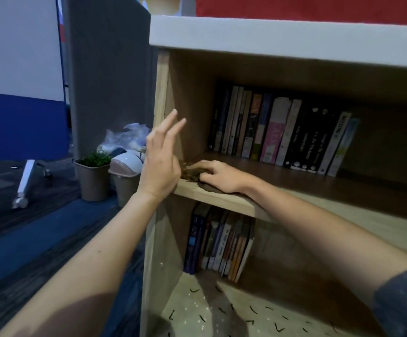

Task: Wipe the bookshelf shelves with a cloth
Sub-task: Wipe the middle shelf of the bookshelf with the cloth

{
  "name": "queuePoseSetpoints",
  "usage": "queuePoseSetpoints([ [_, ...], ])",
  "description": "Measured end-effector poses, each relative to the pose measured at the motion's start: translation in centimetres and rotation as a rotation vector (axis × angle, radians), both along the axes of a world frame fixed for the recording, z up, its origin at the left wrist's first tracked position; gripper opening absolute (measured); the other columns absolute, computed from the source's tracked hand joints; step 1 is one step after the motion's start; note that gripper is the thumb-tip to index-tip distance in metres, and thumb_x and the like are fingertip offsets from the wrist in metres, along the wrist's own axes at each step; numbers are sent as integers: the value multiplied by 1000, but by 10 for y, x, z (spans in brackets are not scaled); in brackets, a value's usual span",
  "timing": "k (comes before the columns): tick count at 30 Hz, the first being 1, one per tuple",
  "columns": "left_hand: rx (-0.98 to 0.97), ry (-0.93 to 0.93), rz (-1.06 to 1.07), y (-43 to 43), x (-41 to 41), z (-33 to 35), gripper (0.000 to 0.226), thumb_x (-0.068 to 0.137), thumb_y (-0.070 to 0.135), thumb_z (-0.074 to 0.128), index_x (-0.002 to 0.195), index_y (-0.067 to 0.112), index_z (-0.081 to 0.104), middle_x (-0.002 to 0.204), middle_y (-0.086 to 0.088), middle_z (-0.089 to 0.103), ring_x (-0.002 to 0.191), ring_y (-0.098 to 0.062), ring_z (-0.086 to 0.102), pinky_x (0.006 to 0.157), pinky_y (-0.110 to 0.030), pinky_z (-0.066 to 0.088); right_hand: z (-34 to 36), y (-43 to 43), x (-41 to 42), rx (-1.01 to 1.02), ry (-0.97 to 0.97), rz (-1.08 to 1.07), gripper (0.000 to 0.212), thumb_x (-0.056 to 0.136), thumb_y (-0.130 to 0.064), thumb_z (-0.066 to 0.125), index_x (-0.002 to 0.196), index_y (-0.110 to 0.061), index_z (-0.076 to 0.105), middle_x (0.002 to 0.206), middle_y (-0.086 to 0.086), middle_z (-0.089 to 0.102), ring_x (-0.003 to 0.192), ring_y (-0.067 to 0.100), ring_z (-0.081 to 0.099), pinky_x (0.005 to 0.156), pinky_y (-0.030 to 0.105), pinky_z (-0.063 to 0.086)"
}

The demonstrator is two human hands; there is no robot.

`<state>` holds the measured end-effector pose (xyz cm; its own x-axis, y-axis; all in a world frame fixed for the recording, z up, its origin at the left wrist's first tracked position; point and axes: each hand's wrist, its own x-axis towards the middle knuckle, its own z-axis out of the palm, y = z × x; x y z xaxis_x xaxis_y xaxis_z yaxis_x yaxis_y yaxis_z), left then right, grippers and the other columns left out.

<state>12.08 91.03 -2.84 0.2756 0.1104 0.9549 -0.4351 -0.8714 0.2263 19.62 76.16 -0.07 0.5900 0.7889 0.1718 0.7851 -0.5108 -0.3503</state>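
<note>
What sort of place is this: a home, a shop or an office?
Probably an office or shared workspace: a grey fabric partition panel, a blue-and-white board on castor wheels and a light wooden bookshelf of paperbacks.

Looks forward and down from head height, wide-angle, close on the bookshelf [270,37] filling centre and right of the frame; takes in floor [39,227] at lower left.

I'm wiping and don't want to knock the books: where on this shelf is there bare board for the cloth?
The shelf is bare along its front, between the row of books and the edge, and at its right end past the last book. The left front corner is crowded: the right hand holds the cloth there, the left hand raised beside it.
</note>
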Motion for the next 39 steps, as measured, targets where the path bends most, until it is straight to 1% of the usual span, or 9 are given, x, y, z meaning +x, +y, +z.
queuePoseSetpoints([
  [5,-229,186,-178,24,-20,-13,62,90,2,55,145,10,27,136,0,37,125,-19,40,107,-38,36,5,-43,-61,54,-6,138,37,90,1,44,114,-18,64,126,-5,57,115,2,50,97,5,30],
  [9,-243,222,-174,21,-26,-12,59,93,5,54,145,11,27,137,-5,42,120,0,33,101,-15,28,20,-33,-34,181,25,-103,34,94,-7,40,120,-18,60,110,-8,60,94,-4,55,76,2,41],
  [13,-275,228,-149,18,-27,-12,59,93,5,52,146,11,26,138,-6,42,120,-1,32,103,-17,28,3,23,1,36,-60,-395,40,94,-29,44,131,-18,53,128,5,57,115,22,54,90,26,42],
  [17,-271,231,-155,18,-26,-14,60,93,4,53,146,12,26,135,-6,44,122,-17,44,104,-40,39,-6,32,-42,98,-118,-188,32,91,-21,48,119,-21,63,126,0,60,116,19,53,98,31,41],
  [20,-272,245,-162,19,-26,-14,61,93,5,53,147,13,26,136,-6,43,121,-20,47,102,-43,41,8,-5,-75,81,-90,0,29,88,-13,49,106,-24,70,113,-2,66,100,11,61,87,23,47],
  [23,-265,248,-158,19,-26,-15,61,93,4,52,147,13,25,140,-6,40,126,-19,42,107,-37,36,24,-31,-63,173,-70,-150,30,90,-11,47,107,-22,69,107,-5,66,92,3,59,82,18,46],
  [28,-274,246,-125,14,-25,-18,60,93,2,50,146,10,24,143,-8,38,131,-19,38,108,-31,32,-5,-6,-56,74,-154,-326,32,93,-24,45,121,-25,61,126,1,59,114,19,54,95,33,44],
  [33,-297,271,-130,12,-29,-15,61,93,1,50,147,11,23,145,-7,36,132,-19,36,110,-34,32,12,-35,-89,119,-122,-136,30,92,-15,46,113,-22,66,106,-9,63,83,-10,55,69,8,39],
  [39,-293,309,-65,1,-32,-23,72,85,-14,47,148,9,19,144,-11,30,134,-20,29,106,-17,19,5,-68,-59,58,-136,-444,32,93,-18,45,119,-26,62,125,2,60,106,18,57,89,29,45],
])
